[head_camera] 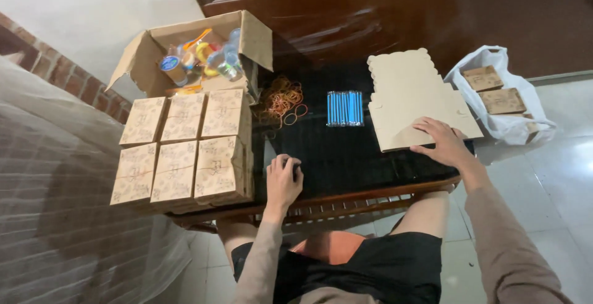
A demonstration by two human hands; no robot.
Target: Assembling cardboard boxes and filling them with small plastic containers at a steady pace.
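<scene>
- Left hand (283, 180) rests curled at the near edge of the tabletop (346, 156), fingers narrow around something small and dark; what it is cannot be told.
- Right hand (445, 143) lies flat, fingers spread wide, on the near corner of the flat cardboard blanks (411, 94). To lift only the top sheet, it seems best to press lightly and slide it off.
- Folded boxes (182, 152) stand stacked left of the left hand.
- Beyond, blue sticks (344, 107) lie beside rubber bands (284, 100).
- Farthest, an open carton (197, 57) holds small jars; a white bag (506, 94) with boxes sits on the floor, right.
</scene>
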